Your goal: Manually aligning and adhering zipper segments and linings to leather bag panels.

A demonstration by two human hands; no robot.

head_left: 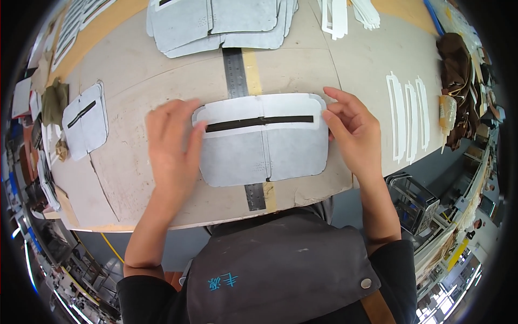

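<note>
A pale grey rounded panel (232, 156) lies on the work table in front of me, with a long black slot framed in white across its upper part and a seam down the middle. My left hand (171, 143) is at its left edge, thumb and fingers spread about the upper left corner and slightly blurred. At the right edge is my right hand (353, 129), its thumb tip against the panel's side and its fingers apart. Beneath the panel runs a dark steel ruler (256, 197), showing above and below it beside a strip of yellowish tape (251, 70).
A stack of similar grey panels (243, 19) sits at the far side. Another slotted panel (86, 121) lies at the left. White strip frames (398, 116) rest on the right, near a glue bottle (447, 116) and brown material (458, 70). The table's front edge (216, 222) is close to my apron.
</note>
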